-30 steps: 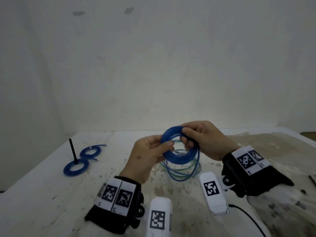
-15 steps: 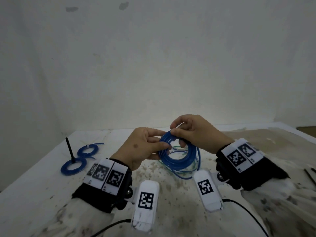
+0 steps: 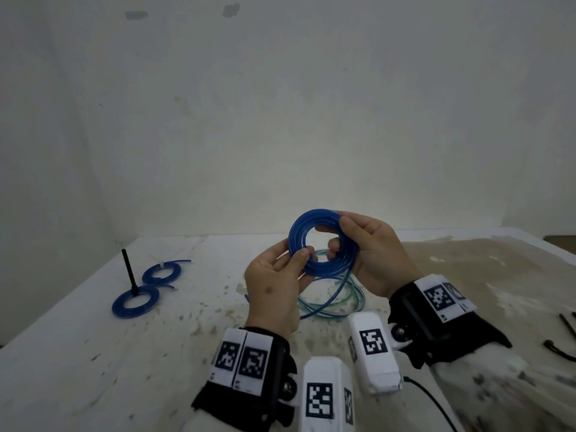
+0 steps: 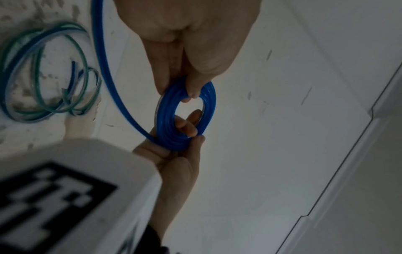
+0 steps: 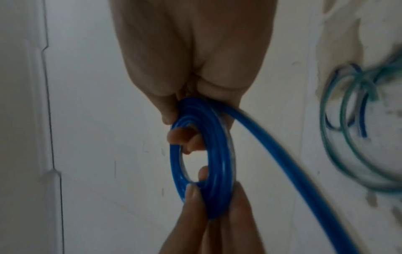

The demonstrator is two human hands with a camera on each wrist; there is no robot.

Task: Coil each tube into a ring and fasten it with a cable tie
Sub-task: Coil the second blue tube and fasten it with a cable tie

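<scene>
A blue tube coil (image 3: 322, 269) stands upright above the table (image 3: 78, 353), its hole facing me. My left hand (image 3: 299, 257) pinches its lower left rim with the thumb in front. My right hand (image 3: 339, 235) grips its right rim, thumb on top and fingertips through the hole. In the left wrist view the coil (image 4: 165, 123) is held between the left hand (image 4: 178, 92) above and the right hand (image 4: 180, 146) below, and a loose tail (image 4: 104, 65) runs off toward the table. The right wrist view shows the coil (image 5: 219, 154) and its tail (image 5: 282, 154).
Loose blue and green tubes (image 3: 330, 304) lie on the table under my hands. At the far left, one finished blue ring (image 3: 124, 310) sits around a black post (image 3: 127, 269) and another (image 3: 149, 274) lies behind it. Black cable ties (image 3: 564, 325) lie at the right edge.
The coil has risen a little and turned to face me. My right hand has shifted from the coil's top to its right rim. My left hand keeps its pinch.
</scene>
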